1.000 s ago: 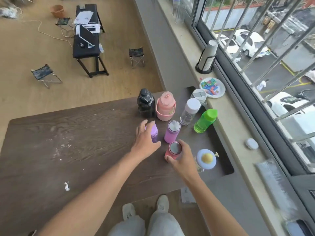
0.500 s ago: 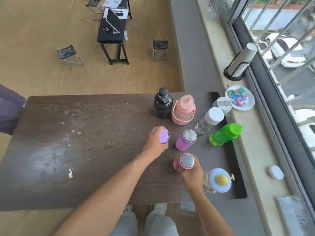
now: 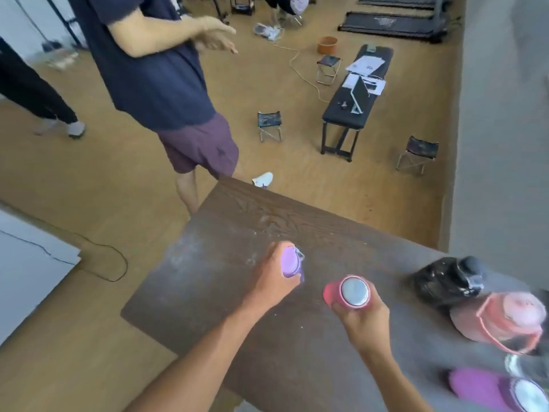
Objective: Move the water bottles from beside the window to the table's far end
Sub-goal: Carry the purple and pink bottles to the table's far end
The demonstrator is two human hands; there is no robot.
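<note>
My left hand (image 3: 274,278) grips a small purple bottle (image 3: 291,263) and holds it over the middle of the dark wooden table (image 3: 225,263). A little to the right, my right hand (image 3: 364,321) is closed around a pink bottle with a silver cap (image 3: 349,292), also above the tabletop. At the right edge stay a black bottle (image 3: 448,279), a pink bottle with a carry handle (image 3: 505,321) and a magenta bottle with a silver lid (image 3: 490,388), all blurred.
A person in a dark blue shirt and purple shorts (image 3: 166,84) stands just past the table's far corner. Beyond are folding stools (image 3: 269,124), a black bench (image 3: 353,96) with a laptop and papers, and a grey wall (image 3: 502,129) on the right.
Both hands have carried their bottles away from the group beside the window toward the table's other end. The view has swung left, so the window is out of sight and a standing person appears.
</note>
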